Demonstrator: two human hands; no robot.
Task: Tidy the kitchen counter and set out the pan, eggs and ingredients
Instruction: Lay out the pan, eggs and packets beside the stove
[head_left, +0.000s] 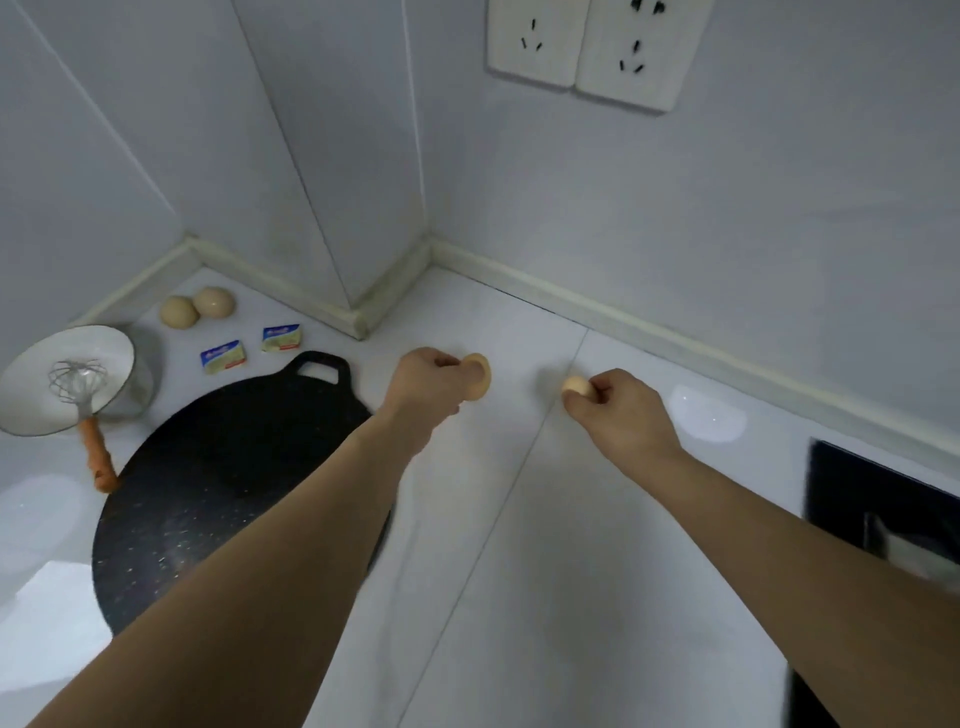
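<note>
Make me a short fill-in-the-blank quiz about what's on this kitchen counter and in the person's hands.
1. Each hand, left hand and right hand, holds one ____.
2. The whisk rests in a white ____.
3. Beside the two butter packets lies a black ____.
4. Near the corner sit ____ more eggs.

Missing words: egg; bowl; pan; two

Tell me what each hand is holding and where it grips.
The left hand grips an egg by one end. The right hand pinches another egg by its end, fingertips curled round it.

The pan (218, 499) is showing black with pale speckles, the eggs (197, 307) are looking tan, and the whisk handle (96, 457) is glowing orange on the white bench (571, 545).
</note>
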